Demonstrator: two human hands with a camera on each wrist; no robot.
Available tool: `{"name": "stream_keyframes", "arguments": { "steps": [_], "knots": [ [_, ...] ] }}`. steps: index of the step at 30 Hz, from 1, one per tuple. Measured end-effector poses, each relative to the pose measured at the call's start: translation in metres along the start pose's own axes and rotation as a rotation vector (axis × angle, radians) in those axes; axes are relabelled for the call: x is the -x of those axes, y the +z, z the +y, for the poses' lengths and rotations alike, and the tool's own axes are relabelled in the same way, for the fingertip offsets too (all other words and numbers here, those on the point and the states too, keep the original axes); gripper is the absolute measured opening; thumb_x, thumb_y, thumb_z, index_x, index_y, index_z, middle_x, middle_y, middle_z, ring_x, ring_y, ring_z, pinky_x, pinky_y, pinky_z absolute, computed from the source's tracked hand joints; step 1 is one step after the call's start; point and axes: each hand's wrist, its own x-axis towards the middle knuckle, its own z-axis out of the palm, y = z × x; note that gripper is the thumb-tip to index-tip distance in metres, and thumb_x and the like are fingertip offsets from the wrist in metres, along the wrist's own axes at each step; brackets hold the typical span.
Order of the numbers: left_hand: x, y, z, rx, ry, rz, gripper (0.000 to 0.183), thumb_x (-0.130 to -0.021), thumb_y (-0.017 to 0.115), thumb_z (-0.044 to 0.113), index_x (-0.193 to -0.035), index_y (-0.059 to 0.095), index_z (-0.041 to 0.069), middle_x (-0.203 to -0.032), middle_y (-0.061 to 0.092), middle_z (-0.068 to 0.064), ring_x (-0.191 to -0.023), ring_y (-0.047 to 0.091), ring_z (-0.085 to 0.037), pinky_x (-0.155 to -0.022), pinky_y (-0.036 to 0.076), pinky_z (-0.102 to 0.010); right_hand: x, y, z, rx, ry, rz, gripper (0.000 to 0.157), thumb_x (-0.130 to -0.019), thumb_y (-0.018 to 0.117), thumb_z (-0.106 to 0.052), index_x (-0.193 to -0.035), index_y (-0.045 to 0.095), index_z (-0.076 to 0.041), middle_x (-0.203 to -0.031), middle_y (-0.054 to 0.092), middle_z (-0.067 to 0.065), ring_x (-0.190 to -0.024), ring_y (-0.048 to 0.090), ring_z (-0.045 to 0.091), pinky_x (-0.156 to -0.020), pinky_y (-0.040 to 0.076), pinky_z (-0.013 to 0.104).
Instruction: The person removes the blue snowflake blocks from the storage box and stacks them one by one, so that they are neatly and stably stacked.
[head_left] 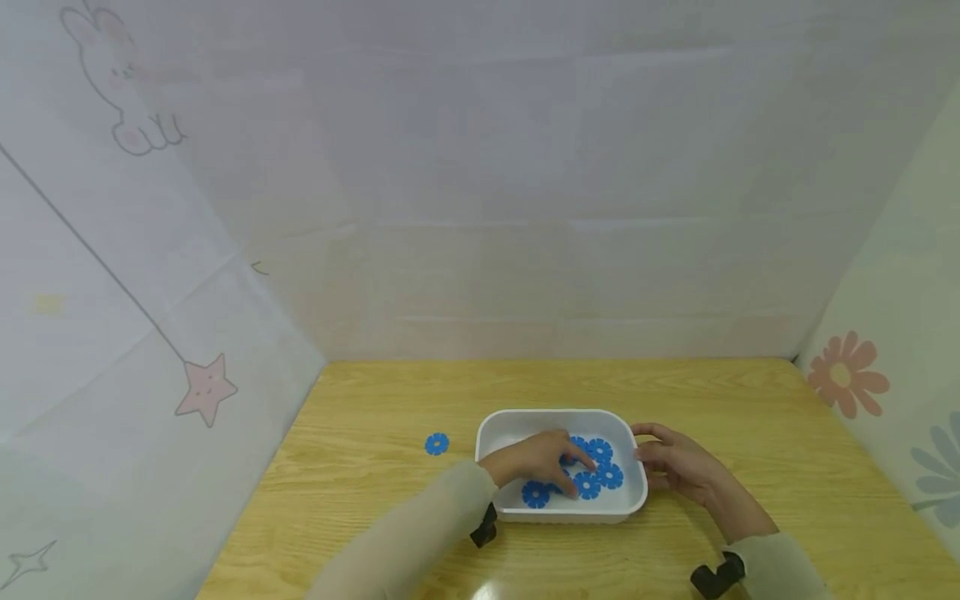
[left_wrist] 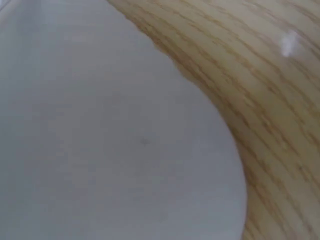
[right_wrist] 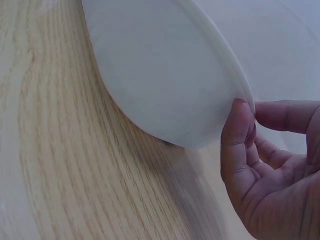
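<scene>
A white plastic tray (head_left: 558, 515) stands on the wooden table with several blue snowflake discs (head_left: 588, 485) lying inside it. My left hand (head_left: 542, 460) reaches over the tray's left side, its thumb and fingers spread apart above the discs. At the right end, my right hand (head_left: 678, 467) holds the tray's rim. In the right wrist view, the thumb and a finger of the right hand (right_wrist: 280, 175) meet the rim of the tray (right_wrist: 150, 70) from both sides. Only the outer wall of the tray (left_wrist: 115, 130) fills the left wrist view; the left hand is hidden there.
One single blue snowflake disc (head_left: 437, 443) lies on the table (head_left: 360, 500) left of the tray. Pale printed cloth walls (head_left: 555, 208) enclose the table at the back and sides. Black wrist cameras (head_left: 717, 575) sit on both sleeves.
</scene>
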Motion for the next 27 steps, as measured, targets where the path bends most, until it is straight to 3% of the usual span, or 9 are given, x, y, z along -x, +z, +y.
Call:
{"name": "stream_keyframes", "arguments": {
  "steps": [14,20,27],
  "knots": [
    [-0.0059,0.0084,0.0025,-0.112,0.086,0.081,0.042,-0.074,0.09,0.04,-0.114,0.077,0.039,-0.094,0.05,0.011,-0.081,0.044,-0.003,-0.073,0.038,-0.017,-0.0013,-0.0006,0.0009,0.007,-0.001,0.013,0.06,-0.1,0.063,-0.015,-0.15,0.033,0.0,-0.12,0.066,0.014,-0.1,0.069,0.025,-0.084,0.059,0.042],
    [-0.0067,0.0088,0.004,-0.141,0.098,0.087,0.039,-0.075,0.089,0.042,-0.112,0.077,0.039,-0.091,0.049,0.014,-0.08,0.044,-0.002,-0.073,0.038,-0.016,-0.0003,0.0003,-0.0006,0.016,-0.013,0.022,0.06,-0.1,0.063,-0.015,-0.149,0.034,0.001,-0.12,0.066,0.015,-0.101,0.069,0.026,-0.085,0.059,0.043],
    [-0.0065,0.0098,0.0046,-0.108,0.093,0.079,0.033,-0.075,0.09,0.039,-0.106,0.077,0.035,-0.092,0.05,0.014,-0.083,0.046,-0.002,-0.075,0.04,-0.016,0.0006,0.0007,-0.0015,0.011,-0.005,0.015,0.059,-0.1,0.062,-0.014,-0.149,0.033,0.002,-0.12,0.066,0.014,-0.101,0.069,0.025,-0.084,0.059,0.042]
  ]
}}
